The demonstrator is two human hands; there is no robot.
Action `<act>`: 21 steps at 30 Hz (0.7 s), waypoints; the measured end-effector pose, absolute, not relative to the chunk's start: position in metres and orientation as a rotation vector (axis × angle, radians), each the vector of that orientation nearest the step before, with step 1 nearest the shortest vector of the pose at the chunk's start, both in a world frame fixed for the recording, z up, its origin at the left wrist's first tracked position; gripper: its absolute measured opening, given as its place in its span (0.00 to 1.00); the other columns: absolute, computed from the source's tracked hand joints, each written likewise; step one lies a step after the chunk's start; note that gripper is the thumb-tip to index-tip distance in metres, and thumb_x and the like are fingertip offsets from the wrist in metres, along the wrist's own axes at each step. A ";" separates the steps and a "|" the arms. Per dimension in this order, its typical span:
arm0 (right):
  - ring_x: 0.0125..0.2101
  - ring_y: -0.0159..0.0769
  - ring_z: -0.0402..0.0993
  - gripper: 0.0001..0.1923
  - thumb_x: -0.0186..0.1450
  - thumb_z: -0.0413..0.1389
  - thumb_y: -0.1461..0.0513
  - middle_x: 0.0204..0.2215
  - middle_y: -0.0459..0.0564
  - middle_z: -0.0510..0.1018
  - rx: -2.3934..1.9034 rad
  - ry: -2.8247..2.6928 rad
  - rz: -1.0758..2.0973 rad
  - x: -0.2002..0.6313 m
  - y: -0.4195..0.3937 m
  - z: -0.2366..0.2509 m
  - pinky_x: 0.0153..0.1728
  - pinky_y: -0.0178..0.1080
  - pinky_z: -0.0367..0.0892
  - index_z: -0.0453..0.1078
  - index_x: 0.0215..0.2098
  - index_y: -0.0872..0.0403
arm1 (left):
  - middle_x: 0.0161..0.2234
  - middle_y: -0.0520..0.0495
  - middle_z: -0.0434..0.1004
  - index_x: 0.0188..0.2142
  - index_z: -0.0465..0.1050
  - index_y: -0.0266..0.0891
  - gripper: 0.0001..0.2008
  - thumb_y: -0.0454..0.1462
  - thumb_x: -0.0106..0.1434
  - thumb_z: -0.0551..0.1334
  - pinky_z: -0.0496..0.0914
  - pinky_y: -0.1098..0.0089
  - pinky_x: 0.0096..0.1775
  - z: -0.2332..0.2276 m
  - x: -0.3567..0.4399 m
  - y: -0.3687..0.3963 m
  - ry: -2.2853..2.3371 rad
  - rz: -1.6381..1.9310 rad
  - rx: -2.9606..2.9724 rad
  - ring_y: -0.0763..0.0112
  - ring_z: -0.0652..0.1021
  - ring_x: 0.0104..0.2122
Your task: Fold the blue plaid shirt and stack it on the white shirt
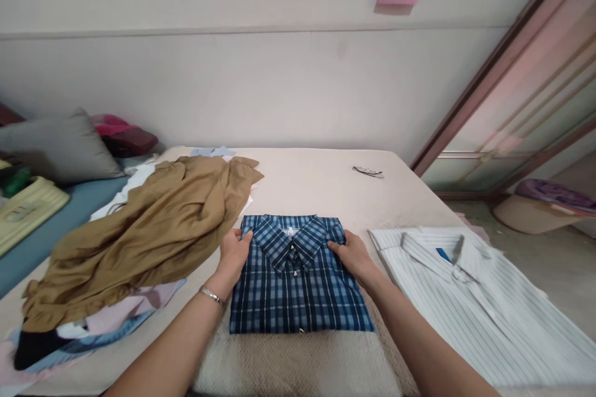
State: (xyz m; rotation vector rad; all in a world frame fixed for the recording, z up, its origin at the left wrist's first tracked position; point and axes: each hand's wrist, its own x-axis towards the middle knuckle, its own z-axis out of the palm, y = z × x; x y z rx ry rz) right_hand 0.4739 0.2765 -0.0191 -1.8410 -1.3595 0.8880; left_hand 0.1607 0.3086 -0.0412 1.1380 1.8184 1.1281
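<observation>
A folded blue plaid shirt (298,288) lies collar-up on the beige table (321,177) in front of me. My left hand (234,252) grips its left edge near the collar, thumb on top. A bracelet circles that wrist. My right hand (354,257) holds the shirt's right edge at the shoulder. Both hands rest on the fabric, one at each side of the collar.
A tan garment (153,229) tops a pile of clothes at the left. A folded white striped shirt (470,298) lies at the right. A small dark object (369,171) sits far back on the table. Grey pillow (58,146) at far left; wall behind.
</observation>
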 end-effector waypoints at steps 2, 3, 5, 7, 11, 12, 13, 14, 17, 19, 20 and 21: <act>0.34 0.41 0.75 0.08 0.57 0.59 0.60 0.30 0.50 0.79 -1.853 -1.411 0.848 0.475 0.276 -0.019 0.36 0.40 0.68 0.72 0.35 0.52 | 0.31 0.45 0.79 0.38 0.74 0.38 0.13 0.43 0.57 0.65 0.70 0.66 0.38 -0.042 0.158 0.311 1.850 1.148 1.160 0.62 0.78 0.35; 0.34 0.41 0.75 0.08 0.57 0.58 0.60 0.30 0.50 0.79 -1.858 -1.431 0.828 0.476 0.275 -0.019 0.36 0.40 0.67 0.72 0.35 0.52 | 0.32 0.45 0.79 0.40 0.74 0.37 0.14 0.43 0.57 0.65 0.70 0.65 0.39 -0.042 0.157 0.312 1.866 1.159 1.177 0.62 0.78 0.35; 0.34 0.41 0.74 0.07 0.58 0.58 0.61 0.32 0.50 0.79 -1.873 -1.451 0.772 0.476 0.276 -0.017 0.36 0.40 0.66 0.71 0.36 0.53 | 0.34 0.44 0.80 0.43 0.73 0.37 0.16 0.44 0.59 0.63 0.70 0.66 0.40 -0.043 0.157 0.314 1.878 1.170 1.216 0.63 0.78 0.35; 0.35 0.40 0.74 0.07 0.59 0.57 0.62 0.33 0.50 0.79 -1.924 -1.449 0.721 0.476 0.278 -0.018 0.37 0.39 0.65 0.70 0.37 0.53 | 0.34 0.45 0.80 0.44 0.73 0.36 0.16 0.44 0.61 0.61 0.70 0.67 0.39 -0.046 0.157 0.316 1.888 1.158 1.257 0.64 0.78 0.34; 0.35 0.39 0.74 0.06 0.61 0.58 0.62 0.33 0.50 0.79 -2.037 -1.453 0.751 0.476 0.284 -0.024 0.35 0.37 0.63 0.70 0.37 0.55 | 0.28 0.47 0.78 0.37 0.75 0.36 0.12 0.42 0.61 0.61 0.70 0.67 0.36 -0.051 0.152 0.321 1.928 1.074 1.340 0.64 0.77 0.30; 0.35 0.39 0.74 0.06 0.62 0.58 0.61 0.33 0.51 0.79 -2.054 -1.464 0.758 0.477 0.285 -0.024 0.35 0.37 0.63 0.70 0.37 0.55 | 0.28 0.47 0.78 0.36 0.75 0.36 0.11 0.42 0.61 0.61 0.70 0.67 0.36 -0.050 0.150 0.321 1.944 1.059 1.363 0.64 0.78 0.30; 0.35 0.39 0.74 0.07 0.63 0.58 0.59 0.34 0.51 0.79 -2.069 -1.472 0.758 0.480 0.286 -0.024 0.35 0.37 0.63 0.70 0.37 0.55 | 0.29 0.46 0.79 0.37 0.75 0.36 0.12 0.43 0.62 0.60 0.70 0.66 0.37 -0.047 0.148 0.321 1.964 1.049 1.385 0.63 0.78 0.31; 0.36 0.39 0.74 0.09 0.64 0.58 0.58 0.34 0.52 0.79 -2.080 -1.480 0.754 0.483 0.286 -0.022 0.35 0.37 0.63 0.70 0.38 0.56 | 0.31 0.45 0.79 0.38 0.74 0.37 0.12 0.43 0.63 0.60 0.70 0.64 0.39 -0.042 0.147 0.320 1.988 1.046 1.398 0.61 0.79 0.33; 0.37 0.39 0.75 0.11 0.67 0.56 0.57 0.36 0.53 0.80 -2.101 -1.477 0.756 0.492 0.286 -0.015 0.36 0.37 0.63 0.71 0.40 0.57 | 0.40 0.38 0.79 0.45 0.72 0.36 0.15 0.44 0.66 0.58 0.70 0.58 0.46 -0.024 0.153 0.310 2.117 1.054 1.571 0.54 0.78 0.42; 0.38 0.39 0.76 0.10 0.69 0.54 0.58 0.36 0.54 0.80 -2.146 -1.492 0.685 0.494 0.284 -0.008 0.37 0.37 0.63 0.70 0.43 0.57 | 0.45 0.35 0.78 0.49 0.71 0.36 0.16 0.44 0.69 0.54 0.69 0.55 0.51 -0.013 0.165 0.297 2.130 1.043 1.886 0.52 0.77 0.48; 0.38 0.40 0.76 0.11 0.69 0.54 0.58 0.36 0.54 0.80 -2.193 -1.512 0.588 0.491 0.281 -0.005 0.37 0.38 0.63 0.70 0.44 0.57 | 0.48 0.34 0.77 0.50 0.70 0.36 0.17 0.43 0.71 0.51 0.68 0.55 0.53 -0.009 0.173 0.290 2.070 1.020 2.083 0.53 0.76 0.51; 0.39 0.41 0.75 0.11 0.70 0.53 0.58 0.37 0.55 0.80 -2.236 -1.546 0.446 0.487 0.277 -0.002 0.37 0.39 0.62 0.69 0.46 0.57 | 0.51 0.34 0.76 0.51 0.70 0.36 0.17 0.42 0.72 0.50 0.67 0.55 0.56 -0.007 0.181 0.282 1.969 0.982 2.270 0.54 0.74 0.54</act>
